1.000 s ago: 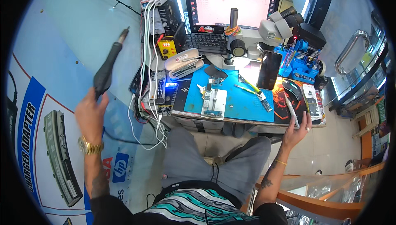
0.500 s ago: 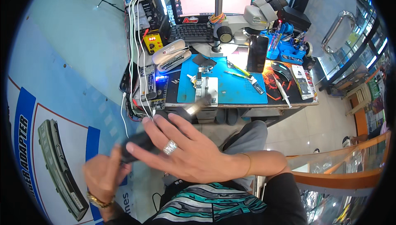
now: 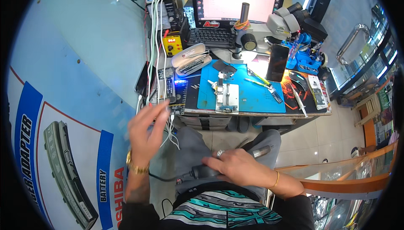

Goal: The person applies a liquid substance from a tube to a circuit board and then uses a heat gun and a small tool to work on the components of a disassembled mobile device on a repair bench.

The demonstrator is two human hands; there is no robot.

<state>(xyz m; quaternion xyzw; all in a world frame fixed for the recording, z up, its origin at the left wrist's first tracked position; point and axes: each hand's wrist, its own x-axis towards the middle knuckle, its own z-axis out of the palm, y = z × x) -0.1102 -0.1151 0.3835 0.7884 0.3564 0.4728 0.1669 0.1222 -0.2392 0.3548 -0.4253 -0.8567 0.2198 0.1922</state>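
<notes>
Workbench point(image 3: 191, 103) spans the upper centre. At lower centre, your right hand point(image 3: 240, 167) grips the black hot-air handpiece point(image 3: 204, 171), long axis slanting, nozzle point(image 3: 263, 151) aimed right and slightly up. Your left hand point(image 3: 146, 131), half open, appears empty; white cables point(image 3: 154, 19) hang beside it.

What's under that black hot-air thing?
Grey trousers show around the black hot-air handpiece, with the right grip over its middle. The bit straight beneath is covered, so I can't tell whether it touches them.
</notes>
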